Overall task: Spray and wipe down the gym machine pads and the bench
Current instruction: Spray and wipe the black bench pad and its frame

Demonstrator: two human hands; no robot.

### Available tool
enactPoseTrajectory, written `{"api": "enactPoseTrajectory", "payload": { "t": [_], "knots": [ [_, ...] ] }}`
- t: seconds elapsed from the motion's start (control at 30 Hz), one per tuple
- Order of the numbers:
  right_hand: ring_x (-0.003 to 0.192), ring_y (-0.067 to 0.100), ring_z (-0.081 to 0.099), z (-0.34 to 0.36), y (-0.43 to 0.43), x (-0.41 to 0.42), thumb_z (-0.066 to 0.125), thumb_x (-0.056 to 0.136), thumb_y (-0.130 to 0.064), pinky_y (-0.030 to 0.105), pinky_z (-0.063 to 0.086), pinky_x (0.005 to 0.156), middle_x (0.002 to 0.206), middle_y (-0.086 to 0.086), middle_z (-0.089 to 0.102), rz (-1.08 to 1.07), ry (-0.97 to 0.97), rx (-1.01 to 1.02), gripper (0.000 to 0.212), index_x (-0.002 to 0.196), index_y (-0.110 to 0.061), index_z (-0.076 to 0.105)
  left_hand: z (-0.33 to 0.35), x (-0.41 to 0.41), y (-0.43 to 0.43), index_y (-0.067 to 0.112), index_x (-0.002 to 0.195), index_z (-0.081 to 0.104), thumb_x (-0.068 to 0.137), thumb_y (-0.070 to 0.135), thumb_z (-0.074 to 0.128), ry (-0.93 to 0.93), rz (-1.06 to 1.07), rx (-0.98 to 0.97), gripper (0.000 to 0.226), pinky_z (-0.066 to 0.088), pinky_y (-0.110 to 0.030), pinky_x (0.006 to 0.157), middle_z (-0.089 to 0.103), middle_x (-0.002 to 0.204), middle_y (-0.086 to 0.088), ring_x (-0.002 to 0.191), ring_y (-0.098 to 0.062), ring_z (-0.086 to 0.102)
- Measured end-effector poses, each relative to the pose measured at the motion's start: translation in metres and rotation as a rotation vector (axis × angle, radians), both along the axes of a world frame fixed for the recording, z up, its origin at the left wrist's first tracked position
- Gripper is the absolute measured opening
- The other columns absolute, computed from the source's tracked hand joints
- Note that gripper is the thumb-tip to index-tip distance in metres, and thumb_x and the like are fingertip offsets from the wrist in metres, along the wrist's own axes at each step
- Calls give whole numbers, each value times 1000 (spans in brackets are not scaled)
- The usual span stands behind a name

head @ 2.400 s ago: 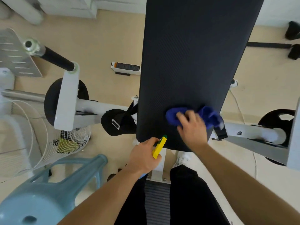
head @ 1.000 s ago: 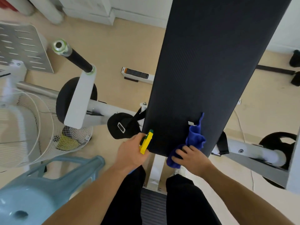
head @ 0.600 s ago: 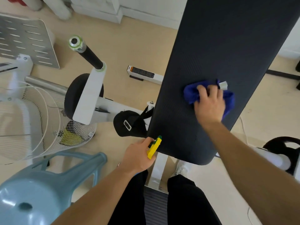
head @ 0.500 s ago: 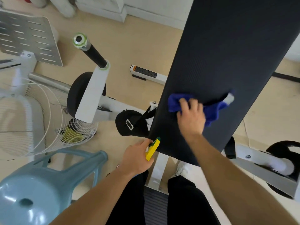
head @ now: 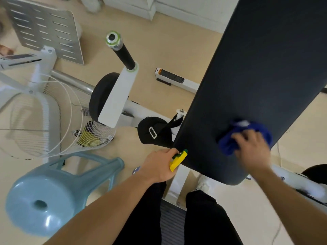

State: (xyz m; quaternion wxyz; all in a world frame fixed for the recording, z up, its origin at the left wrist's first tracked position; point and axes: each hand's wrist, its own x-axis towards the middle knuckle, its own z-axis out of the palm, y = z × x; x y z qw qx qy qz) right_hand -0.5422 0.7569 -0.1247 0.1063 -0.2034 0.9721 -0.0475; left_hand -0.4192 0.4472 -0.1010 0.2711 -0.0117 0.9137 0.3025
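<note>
Head view: my right grip (head: 251,151), fingers spread and blurred by motion, presses a bunched blue cloth (head: 227,146) onto the near right part of the black bench (head: 256,68) pad. My left grip (head: 157,165) is curled tight round the yellow-triggered spray bottle (head: 177,160), just beside the pad's near left corner. Wiping looks to be the step in hand; the next move calls for strokes carried toward the far end, perhaps after fresh spray.

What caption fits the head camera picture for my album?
Cleaning time: right hand presses a blue cloth on the pad; left hand holds a yellow sprayer.
</note>
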Motion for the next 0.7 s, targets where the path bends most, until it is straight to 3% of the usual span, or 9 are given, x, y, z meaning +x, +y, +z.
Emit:
{"api": "enactPoseTrajectory", "payload": {
  "t": [0.1, 0.23, 0.37, 0.47, 0.57, 0.63, 0.7],
  "knots": [
    [103, 46, 48, 36, 6, -58, 73, 70, 0, 55, 50, 81, 114, 23, 48, -286, 131, -139, 52, 119, -11, 62, -2, -3, 3, 26, 119, 55, 88, 37, 63, -19, 1, -14, 34, 40, -29, 68, 65, 100, 4, 78, -20, 58],
    [108, 43, 48, 54, -34, -109, 61, 78, -8, 48, 43, 91, 119, 23, 48, -403, 212, -325, 44, 121, -14, 59, -7, -2, 0, 28, 94, 48, 84, 37, 63, -76, 79, -31, 20, 35, -29, 64, 57, 83, 6, 71, -19, 50],
    [103, 41, 50, 41, -105, -109, 58, 79, -18, 45, 40, 87, 118, 20, 51, -476, 260, -371, 37, 115, -15, 59, -14, 7, -9, 28, 89, 48, 82, 38, 65, -91, 123, -23, 21, 34, -27, 63, 57, 79, 7, 66, -13, 48],
    [96, 38, 51, 16, -145, -66, 63, 75, -18, 45, 44, 79, 109, 17, 53, -313, 196, -307, 35, 110, -15, 60, -15, 15, -18, 26, 101, 54, 82, 38, 62, -39, 113, -9, 23, 35, -28, 66, 63, 90, 6, 69, -19, 54],
    [90, 34, 52, -22, -154, 13, 75, 70, -22, 42, 50, 68, 104, 11, 54, 69, 3, -177, 44, 112, -18, 61, -12, 18, -32, 27, 126, 57, 76, 43, 54, 12, 161, -25, 53, 48, -34, 73, 67, 115, 7, 92, -29, 66],
    [88, 29, 55, -48, -137, 66, 84, 63, -24, 38, 50, 64, 102, 5, 58, 363, -124, -81, 53, 111, -21, 64, -12, 17, -42, 26, 129, 56, 74, 46, 51, 39, 206, -22, 58, 51, -36, 75, 67, 116, 6, 93, -30, 68],
    [90, 26, 59, -64, -109, 100, 85, 61, -23, 38, 52, 66, 106, 2, 64, 588, -223, 27, 53, 111, -24, 67, -10, 13, -51, 24, 128, 55, 75, 44, 54, 71, 229, -40, 57, 44, -32, 73, 66, 111, 5, 86, -29, 67]
  ]
}}
